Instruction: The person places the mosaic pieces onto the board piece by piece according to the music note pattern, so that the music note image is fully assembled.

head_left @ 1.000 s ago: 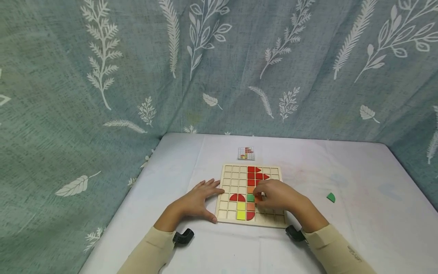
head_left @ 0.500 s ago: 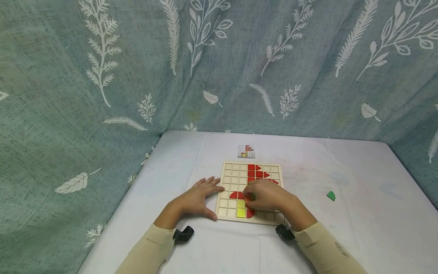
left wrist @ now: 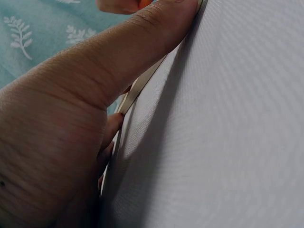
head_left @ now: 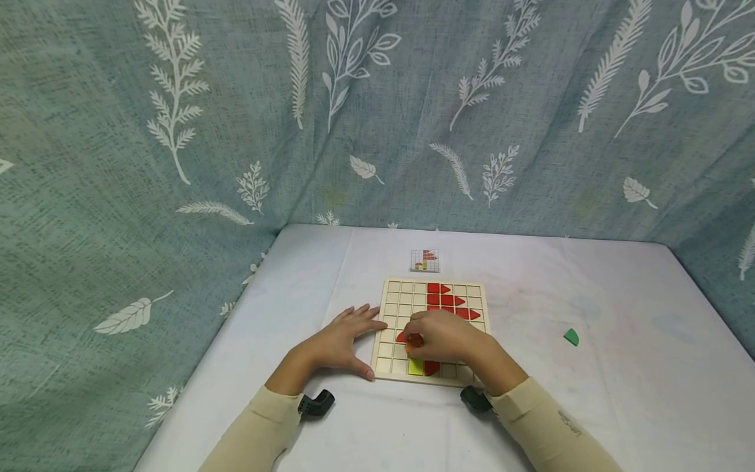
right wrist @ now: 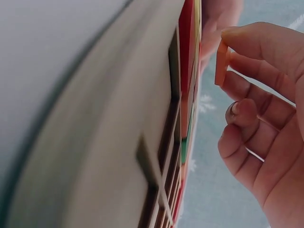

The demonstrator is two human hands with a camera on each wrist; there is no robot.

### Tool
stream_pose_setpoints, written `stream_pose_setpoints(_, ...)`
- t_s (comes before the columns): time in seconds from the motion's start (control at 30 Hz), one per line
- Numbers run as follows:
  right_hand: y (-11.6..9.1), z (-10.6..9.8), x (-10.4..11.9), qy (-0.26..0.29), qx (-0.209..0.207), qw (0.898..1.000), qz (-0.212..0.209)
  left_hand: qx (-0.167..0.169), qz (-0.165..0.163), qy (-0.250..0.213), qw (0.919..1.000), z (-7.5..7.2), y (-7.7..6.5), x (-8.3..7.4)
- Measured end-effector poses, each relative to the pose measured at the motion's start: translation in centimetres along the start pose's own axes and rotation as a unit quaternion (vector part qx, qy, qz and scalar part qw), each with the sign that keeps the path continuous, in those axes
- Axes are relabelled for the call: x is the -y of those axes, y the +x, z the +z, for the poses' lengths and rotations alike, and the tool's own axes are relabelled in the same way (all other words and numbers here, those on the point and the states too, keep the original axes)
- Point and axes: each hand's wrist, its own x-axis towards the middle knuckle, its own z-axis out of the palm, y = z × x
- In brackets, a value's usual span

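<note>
A wooden grid board (head_left: pixel 394 308) lies on the table, partly filled with coloured tiles. My left hand (head_left: pixel 342 344) rests at its left side, fingers spread and fairly straight; in the left wrist view the thumb lies along the board's edge (left wrist: pixel 147 78). Over the lower middle of the board, my right hand (head_left: pixel 451 335) pinches an orange tile (right wrist: pixel 221 64) between thumb and fingers. The right wrist view shows that tile held clear of the board. Red tiles (head_left: pixel 447 300) fill cells in the upper part, and a yellow square (head_left: pixel 415 367) sits near the bottom. The right hand hides several cells.
Behind the board lies a small pattern card (head_left: pixel 425 260) printed with a coloured grid design. A green quarter-circle tile (head_left: pixel 571 337) lies apart on the white tablecloth (head_left: pixel 619 393) to the right. A patterned green curtain (head_left: pixel 377 196) hangs behind the table.
My right hand has moved left across the board with the orange tile, uncovering the red tiles at the upper right. My left hand has stayed at the board's left edge.
</note>
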Motion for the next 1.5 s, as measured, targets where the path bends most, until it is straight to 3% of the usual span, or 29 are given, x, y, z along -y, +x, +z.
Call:
stream_pose_setpoints(0.5, 2.3, 1.0, 1.3, -0.025, 0.022, 0.999, -0.028, -0.003, 0.008, 0.0, 1.0, -0.1, -0.1, 0.0)
stream_pose_setpoints(0.83, 2.6, 1.3, 1.4, -0.042, 0.025, 0.998, -0.03, -0.003, 0.011, -0.003, 0.9999, -0.2, -0.1, 0.0)
stream_pose_setpoints(1.27, 2.4, 1.3, 1.1, -0.033, 0.029, 0.999, -0.002, -0.003, 0.017, -0.001, 0.9999, -0.3, -0.1, -0.2)
stream_pose_setpoints(1.5, 2.4, 1.3, 1.1, -0.046, 0.028, 0.998, -0.032, -0.002, 0.014, -0.009, 0.9999, -0.4, 0.0, -0.2)
